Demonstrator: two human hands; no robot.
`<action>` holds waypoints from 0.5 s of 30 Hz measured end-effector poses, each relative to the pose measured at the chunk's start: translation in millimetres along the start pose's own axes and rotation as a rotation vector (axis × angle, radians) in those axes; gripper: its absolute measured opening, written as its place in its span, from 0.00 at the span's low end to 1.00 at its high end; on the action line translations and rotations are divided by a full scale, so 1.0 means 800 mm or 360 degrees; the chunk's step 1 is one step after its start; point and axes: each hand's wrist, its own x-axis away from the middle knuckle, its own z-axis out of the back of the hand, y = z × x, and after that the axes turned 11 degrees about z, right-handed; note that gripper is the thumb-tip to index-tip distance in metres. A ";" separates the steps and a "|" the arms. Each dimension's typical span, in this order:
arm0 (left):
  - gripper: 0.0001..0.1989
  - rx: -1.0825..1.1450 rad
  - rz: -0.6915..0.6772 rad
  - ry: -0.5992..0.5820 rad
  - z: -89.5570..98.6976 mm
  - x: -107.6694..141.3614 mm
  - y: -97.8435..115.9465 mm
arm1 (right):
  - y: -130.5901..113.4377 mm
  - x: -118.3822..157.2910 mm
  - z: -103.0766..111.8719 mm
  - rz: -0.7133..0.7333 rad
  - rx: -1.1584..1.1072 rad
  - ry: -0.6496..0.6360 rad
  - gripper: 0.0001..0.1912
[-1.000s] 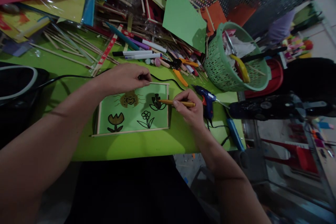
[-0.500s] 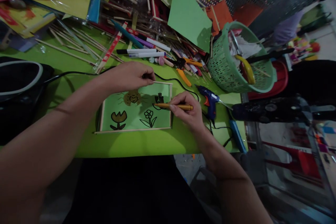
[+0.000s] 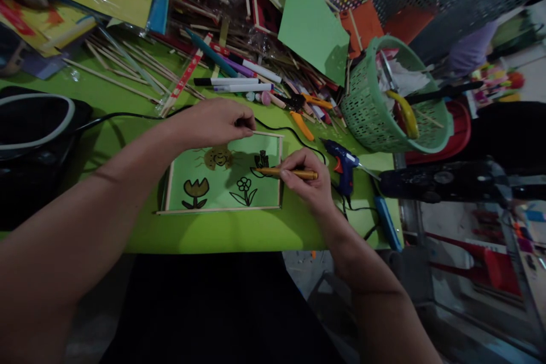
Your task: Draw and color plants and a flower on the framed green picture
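A green paper picture (image 3: 222, 186), framed with thin wooden sticks, lies on the table in front of me. It carries black-outlined drawings: a tulip coloured brownish gold, a plain flower, a round smiling sun in gold and a small plant-like drawing at the upper right. My right hand (image 3: 307, 177) is closed around a gold marker (image 3: 294, 173), its tip at that small drawing. At the picture's top edge my left hand (image 3: 224, 120) is closed, thumb and fingertips pinching the stick border. Its forearm covers the picture's upper left corner.
Several markers (image 3: 243, 88), orange-handled cutters (image 3: 302, 124) and wooden sticks (image 3: 123, 71) lie behind the picture. To the right are a blue glue gun (image 3: 343, 165) with a cable and a green basket (image 3: 367, 105). A black case (image 3: 38, 170) sits at the left.
The whole view has shifted slightly, so things appear a little farther right. Both hands keep their hold, and the marker's tip stays at the small upper-right drawing.
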 end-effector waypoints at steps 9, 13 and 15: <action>0.16 -0.0003 0.0028 -0.0008 0.001 0.006 0.006 | -0.004 -0.003 -0.002 0.0022 0.0001 -0.0003 0.09; 0.16 -0.0005 0.0036 -0.0007 0.001 0.005 0.005 | -0.002 -0.001 0.000 -0.0007 -0.0003 0.0032 0.10; 0.16 -0.0013 0.0037 0.0006 0.000 0.002 0.003 | -0.002 -0.001 -0.001 -0.0022 -0.0004 0.0022 0.11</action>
